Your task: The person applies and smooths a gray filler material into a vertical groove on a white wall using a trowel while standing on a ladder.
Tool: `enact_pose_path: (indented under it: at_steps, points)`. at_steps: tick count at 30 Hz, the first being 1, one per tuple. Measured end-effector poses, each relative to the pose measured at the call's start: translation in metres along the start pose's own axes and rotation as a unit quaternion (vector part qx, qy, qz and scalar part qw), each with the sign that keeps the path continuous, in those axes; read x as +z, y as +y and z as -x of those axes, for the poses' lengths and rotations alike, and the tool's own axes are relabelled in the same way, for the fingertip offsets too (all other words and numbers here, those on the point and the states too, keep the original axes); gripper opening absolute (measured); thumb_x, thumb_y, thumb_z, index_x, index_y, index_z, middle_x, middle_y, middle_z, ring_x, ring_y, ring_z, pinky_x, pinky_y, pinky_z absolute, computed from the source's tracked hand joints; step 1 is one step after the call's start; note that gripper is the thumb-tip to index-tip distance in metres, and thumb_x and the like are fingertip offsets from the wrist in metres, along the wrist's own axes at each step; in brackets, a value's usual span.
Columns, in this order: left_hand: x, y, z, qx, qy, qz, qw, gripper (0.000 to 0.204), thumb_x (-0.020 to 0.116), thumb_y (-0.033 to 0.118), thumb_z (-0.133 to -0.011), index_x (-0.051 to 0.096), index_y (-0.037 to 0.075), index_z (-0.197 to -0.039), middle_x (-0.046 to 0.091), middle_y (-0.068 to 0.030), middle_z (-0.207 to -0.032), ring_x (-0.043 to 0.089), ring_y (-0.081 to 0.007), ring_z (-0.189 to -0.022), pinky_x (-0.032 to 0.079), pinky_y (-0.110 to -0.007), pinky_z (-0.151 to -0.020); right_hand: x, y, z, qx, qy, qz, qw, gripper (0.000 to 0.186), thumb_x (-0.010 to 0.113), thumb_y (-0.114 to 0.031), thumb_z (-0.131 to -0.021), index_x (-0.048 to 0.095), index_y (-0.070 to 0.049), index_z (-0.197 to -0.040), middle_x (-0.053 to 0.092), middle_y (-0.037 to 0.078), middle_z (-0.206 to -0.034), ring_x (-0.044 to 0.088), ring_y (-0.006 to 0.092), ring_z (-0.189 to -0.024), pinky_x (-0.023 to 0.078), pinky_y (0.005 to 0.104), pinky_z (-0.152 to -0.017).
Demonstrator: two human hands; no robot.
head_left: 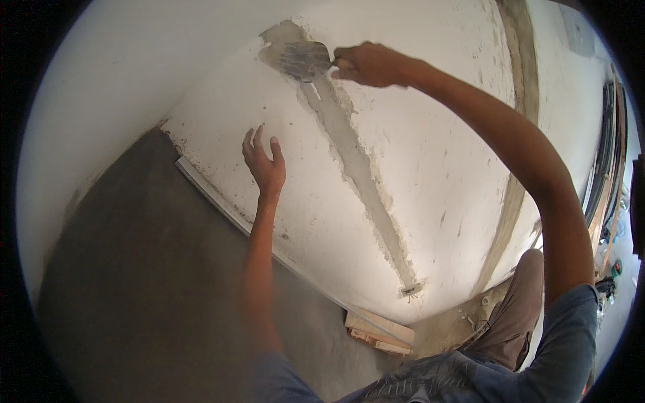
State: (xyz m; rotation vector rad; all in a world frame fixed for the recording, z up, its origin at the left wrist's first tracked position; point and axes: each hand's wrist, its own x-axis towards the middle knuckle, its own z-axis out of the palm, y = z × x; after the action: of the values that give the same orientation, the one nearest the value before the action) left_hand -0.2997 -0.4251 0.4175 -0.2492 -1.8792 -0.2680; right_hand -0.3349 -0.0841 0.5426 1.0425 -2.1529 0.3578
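Note:
My right hand (373, 64) is closed around the handle of a trowel (299, 62), arm stretched up and across. The trowel's broad, grey-smeared blade lies against the white wall (443, 141), over the upper end of a grey mortar strip (359, 164). Ragged edges border this strip, which slants down to a small hole with wires (411, 291). Lower and to the left, my left hand (264, 161) is raised in front of the wall, fingers apart and nothing in them. Whether its fingertips touch the wall, I cannot tell.
A second grey-brown strip (524, 60) runs down the wall on the right. Along the wall's lower edge lies a pale narrow rail (211, 195), beside a dark grey surface (148, 269). Wood pieces (379, 330) sit near my body. Long dark lengths (608, 154) lean at far right.

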Motion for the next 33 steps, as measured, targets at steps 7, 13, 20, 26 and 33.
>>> enact_pose_path:
  at_steps: [7, 13, 20, 26, 33]
  points:
    - [0.052, -0.036, 0.008, 0.084, 0.058, -0.208, 0.973, 0.068, 0.049, 0.044, -0.100, 0.032, 0.007, -0.155, 0.024, -0.0251, -0.159, 0.021, -0.0425, -0.149, 0.018, -0.065, -0.116, -0.023, -0.032, -0.078, -0.082, 0.057, 0.261, 0.960, 0.040, 0.051, -0.039, -0.098, 0.071, -0.005, -0.091, 0.072, 0.018, -0.087, 0.071, 0.0353, -0.082, 0.057, 0.0487, -0.073]
    - [0.060, -0.042, 0.012, 0.071, 0.060, -0.200, 0.975, 0.068, 0.044, 0.047, -0.102, 0.028, 0.011, -0.157, 0.021, -0.0217, -0.162, 0.018, -0.0409, -0.151, 0.013, -0.065, -0.118, -0.014, -0.029, -0.123, -0.093, 0.073, 0.319, 0.940, 0.041, 0.051, -0.038, -0.098, 0.074, -0.007, -0.084, 0.072, 0.015, -0.082, 0.072, 0.0329, -0.081, 0.058, 0.0461, -0.068]
    - [0.063, -0.040, 0.011, 0.069, 0.083, -0.168, 0.980, 0.063, 0.038, 0.049, -0.104, 0.035, 0.014, -0.155, 0.024, -0.0201, -0.162, 0.021, -0.0402, -0.150, 0.013, -0.065, -0.118, -0.039, -0.032, -0.093, -0.091, 0.037, 0.435, 0.895, 0.028, 0.053, -0.028, -0.096, 0.074, -0.011, -0.090, 0.072, 0.011, -0.085, 0.072, 0.0320, -0.083, 0.059, 0.0459, -0.068]
    - [0.060, -0.046, 0.011, 0.075, 0.072, -0.176, 0.979, 0.064, 0.037, 0.052, -0.103, 0.035, 0.014, -0.155, 0.025, -0.0204, -0.161, 0.021, -0.0406, -0.150, 0.013, -0.065, -0.118, -0.043, -0.026, -0.098, -0.082, 0.023, 0.429, 0.899, 0.023, 0.055, -0.025, -0.094, 0.075, -0.014, -0.095, 0.072, 0.009, -0.087, 0.072, 0.0318, -0.083, 0.059, 0.0455, -0.066]
    - [0.062, -0.044, 0.012, 0.069, 0.074, -0.180, 0.978, 0.066, 0.036, 0.054, -0.103, 0.033, 0.014, -0.156, 0.026, -0.0203, -0.161, 0.021, -0.0415, -0.150, 0.013, -0.067, -0.117, -0.037, -0.035, -0.092, -0.059, 0.013, 0.426, 0.903, 0.023, 0.055, -0.025, -0.094, 0.074, -0.012, -0.095, 0.072, 0.013, -0.091, 0.071, 0.0334, -0.088, 0.059, 0.0463, -0.071]
